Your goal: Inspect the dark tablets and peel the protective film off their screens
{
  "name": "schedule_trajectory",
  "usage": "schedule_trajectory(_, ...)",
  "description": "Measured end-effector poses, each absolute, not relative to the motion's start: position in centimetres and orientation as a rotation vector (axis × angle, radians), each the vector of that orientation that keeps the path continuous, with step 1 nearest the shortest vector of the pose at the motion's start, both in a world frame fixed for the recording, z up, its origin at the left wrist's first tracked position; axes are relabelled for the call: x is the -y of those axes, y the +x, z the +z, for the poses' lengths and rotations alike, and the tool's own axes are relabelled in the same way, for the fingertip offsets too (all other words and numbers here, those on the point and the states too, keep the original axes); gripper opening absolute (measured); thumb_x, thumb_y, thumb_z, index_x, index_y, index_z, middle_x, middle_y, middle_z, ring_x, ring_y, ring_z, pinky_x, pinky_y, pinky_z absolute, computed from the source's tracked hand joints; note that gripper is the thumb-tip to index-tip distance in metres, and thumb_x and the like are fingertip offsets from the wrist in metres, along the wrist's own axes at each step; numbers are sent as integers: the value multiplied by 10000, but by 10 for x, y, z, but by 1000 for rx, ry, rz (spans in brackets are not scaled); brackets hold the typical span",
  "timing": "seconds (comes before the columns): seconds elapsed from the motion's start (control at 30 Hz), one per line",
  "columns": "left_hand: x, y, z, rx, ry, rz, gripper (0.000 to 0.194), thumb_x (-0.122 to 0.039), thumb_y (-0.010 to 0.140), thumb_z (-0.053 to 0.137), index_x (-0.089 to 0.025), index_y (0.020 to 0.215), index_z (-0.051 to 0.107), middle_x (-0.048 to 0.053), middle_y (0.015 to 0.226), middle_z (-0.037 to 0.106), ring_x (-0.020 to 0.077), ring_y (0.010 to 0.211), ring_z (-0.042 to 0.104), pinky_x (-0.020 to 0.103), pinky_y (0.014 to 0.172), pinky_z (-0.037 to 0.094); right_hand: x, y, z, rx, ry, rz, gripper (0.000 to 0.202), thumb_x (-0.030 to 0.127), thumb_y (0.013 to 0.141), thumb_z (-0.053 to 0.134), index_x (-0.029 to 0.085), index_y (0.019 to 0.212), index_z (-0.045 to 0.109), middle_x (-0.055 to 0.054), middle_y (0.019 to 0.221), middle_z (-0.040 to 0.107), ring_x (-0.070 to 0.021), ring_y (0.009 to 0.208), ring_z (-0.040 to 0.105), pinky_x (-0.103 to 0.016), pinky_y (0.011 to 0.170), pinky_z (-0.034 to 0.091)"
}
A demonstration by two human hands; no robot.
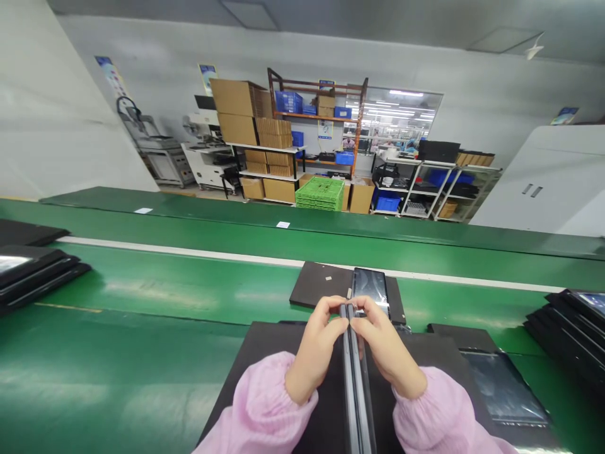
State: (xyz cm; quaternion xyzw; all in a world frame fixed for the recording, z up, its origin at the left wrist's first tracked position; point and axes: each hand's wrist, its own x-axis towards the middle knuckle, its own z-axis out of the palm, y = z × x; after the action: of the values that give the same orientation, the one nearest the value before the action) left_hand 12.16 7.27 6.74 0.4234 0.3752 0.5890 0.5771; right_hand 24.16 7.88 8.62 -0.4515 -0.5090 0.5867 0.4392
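Observation:
Two slim grey devices that look like tablets stand on edge side by side, nearly touching along their length. My left hand [316,347] is closed on the far end of the left tablet [348,384], thumb at the top edge. My right hand [390,350] grips the right tablet [362,391] the same way, and the thumbs almost meet. Clear film shows along the right one. Under them lies a large black pad [259,362]. Just beyond my fingers, another tablet [371,285] rests screen up on a dark flat sheet [316,285].
A green conveyor belt [142,353] crosses the view, with a white strip [189,250] along it. Black stacks stand at the left [38,277] and right [571,334]. A film-covered tablet [503,384] lies near my right sleeve. Shelves with boxes and green crates [321,192] stand behind.

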Motion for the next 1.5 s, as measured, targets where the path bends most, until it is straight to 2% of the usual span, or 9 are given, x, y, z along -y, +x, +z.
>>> schedule_trajectory(0.23,-73,118,70,-875,1028,1328,217,-180,722,550,-195,936,579,35,964,589,205,916,561,333,796,461,-80,243,85,1285,-1105,1461,299,282,681,500,193,962,449,55,637,481,-83,416,424,-208,372,359)
schedule_trajectory(0.43,-67,113,69,-687,1021,1250,389,-159,668,575,-211,1051,533,31,1047,566,198,942,537,323,806,435,-75,252,95,1348,-1074,1613,442,274,650,545,192,1066,422,35,692,528,-99,502,475,-230,484,401)
schedule_trajectory(0.57,-66,113,70,-705,1021,1236,409,-131,650,560,-211,1050,530,33,1070,563,202,975,520,339,853,413,-72,254,99,1374,-1109,1600,472,254,638,543,186,1088,417,16,733,552,-96,519,463,-235,507,392)
schedule_trajectory(0.8,-65,114,71,-713,1028,1242,405,-148,668,561,-208,1066,523,44,1065,569,223,1013,510,371,898,390,-71,254,96,1353,-1115,1596,483,244,658,550,183,1118,417,25,687,520,-109,527,454,-239,497,369)
schedule_trajectory(0.97,-64,112,65,-590,1078,1211,533,-151,632,590,-221,1149,478,51,1157,535,241,1062,497,383,917,383,-68,259,94,1390,-1015,1670,629,238,636,605,198,1215,364,30,723,496,-128,603,469,-277,587,413)
schedule_trajectory(1.1,-64,113,63,-598,1109,1192,532,-146,664,588,-222,1175,459,50,1168,528,240,1087,493,396,963,358,-67,261,93,1387,-1014,1644,634,220,628,605,206,1220,380,37,704,469,-140,633,469,-281,595,400)
schedule_trajectory(1.2,-62,113,65,-576,1124,1198,526,-182,704,602,-220,1206,450,63,1224,513,253,1138,476,401,985,356,-64,262,95,1377,-983,1622,606,233,644,624,215,1208,405,52,644,423,-155,654,474,-291,621,399)
schedule_trajectory(1.3,-55,112,71,-556,1172,1200,554,-214,714,652,-215,1230,452,80,1295,487,270,1219,425,399,1030,324,-56,267,95,1382,-920,1617,601,263,670,664,237,1214,409,41,672,433,-156,667,465,-296,640,393)
schedule_trajectory(1.5,-40,108,81,-464,1268,1167,700,-302,671,751,-238,1293,435,78,1384,432,279,1303,338,384,1095,233,-33,280,94,1458,-786,1573,715,442,691,732,292,1282,358,17,749,429,-167,693,443,-296,632,370)
